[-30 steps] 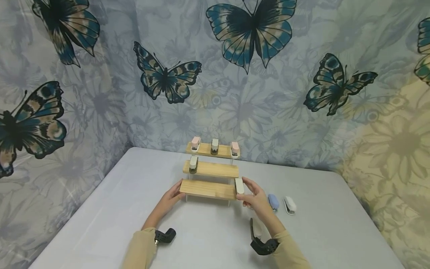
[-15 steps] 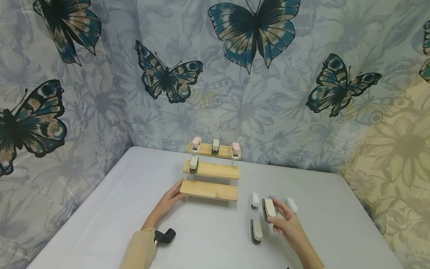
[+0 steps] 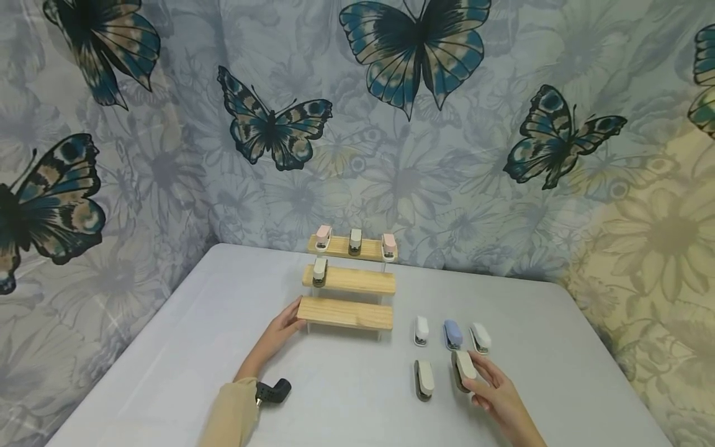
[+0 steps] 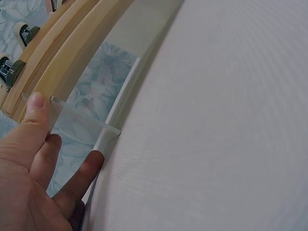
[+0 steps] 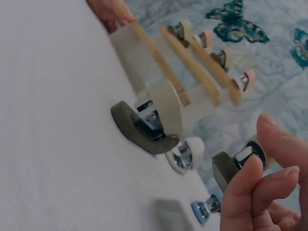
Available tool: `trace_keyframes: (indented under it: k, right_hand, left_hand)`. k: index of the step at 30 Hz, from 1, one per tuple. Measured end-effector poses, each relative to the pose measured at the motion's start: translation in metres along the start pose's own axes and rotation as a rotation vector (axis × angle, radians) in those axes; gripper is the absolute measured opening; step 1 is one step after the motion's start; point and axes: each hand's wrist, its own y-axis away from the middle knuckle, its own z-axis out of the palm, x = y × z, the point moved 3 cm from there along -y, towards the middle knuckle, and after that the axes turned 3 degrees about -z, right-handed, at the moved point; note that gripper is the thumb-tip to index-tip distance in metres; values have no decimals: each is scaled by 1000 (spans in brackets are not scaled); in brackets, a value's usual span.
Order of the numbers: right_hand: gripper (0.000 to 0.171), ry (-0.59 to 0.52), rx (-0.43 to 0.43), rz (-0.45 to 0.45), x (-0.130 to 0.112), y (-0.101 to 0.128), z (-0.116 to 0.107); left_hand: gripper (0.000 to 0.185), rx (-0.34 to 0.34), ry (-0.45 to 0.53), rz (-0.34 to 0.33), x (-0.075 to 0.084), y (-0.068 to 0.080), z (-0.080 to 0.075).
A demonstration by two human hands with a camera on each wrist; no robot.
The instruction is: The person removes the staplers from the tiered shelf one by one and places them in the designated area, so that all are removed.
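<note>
My left hand point(image 3: 281, 330) holds the left end of a three-tier wooden display stand point(image 3: 344, 313). In the left wrist view its thumb point(image 4: 36, 108) lies on the lowest board's end, with other fingers beside the clear leg point(image 4: 86, 115). At the right, my right hand point(image 3: 499, 392) pinches a cream stapler point(image 3: 465, 370) with a dark olive base, tilted close over the table. Beside it stands a matching cream stapler point(image 3: 425, 379). Behind these are a white stapler point(image 3: 421, 330), a blue stapler point(image 3: 453, 334) and another white stapler point(image 3: 480, 337).
On the stand's top board are two pink staplers point(image 3: 323, 237) with a cream stapler point(image 3: 355, 241) between them. One cream stapler point(image 3: 319, 271) stands at the middle board's left end. A butterfly-print curtain point(image 3: 413, 174) hangs behind the white table point(image 3: 184, 347).
My right hand has carried the cream stapler from the lowest board's right end rightward and nearer to me, over the table. My left hand keeps its place on the stand.
</note>
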Motion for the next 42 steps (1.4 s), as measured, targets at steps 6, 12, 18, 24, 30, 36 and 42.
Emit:
trace_keyframes:
  k: [6, 12, 18, 24, 30, 36, 42]
  right_hand:
    - [60, 33, 40, 17, 7, -2, -5]
    - [60, 44, 42, 21, 15, -3, -10]
    - [62, 30, 33, 71, 23, -3, -13]
    - [62, 14, 18, 53, 31, -3, -12]
    - [68, 56, 18, 127, 37, 2, -11]
    - [71, 82, -7, 139, 34, 5, -11]
    - [71, 71, -33, 131, 32, 6, -7]
  left_hand:
    - [57, 13, -3, -11, 1, -2, 2]
    - [57, 23, 2, -24, 1, -4, 5]
    - [58, 37, -16, -36, 1, -6, 5]
    - [58, 15, 3, 1, 2, -5, 4]
    - [57, 0, 29, -26, -1, 0, 6]
    - [55, 1, 11, 3, 0, 2, 6]
    - [56, 25, -13, 15, 2, 3, 3]
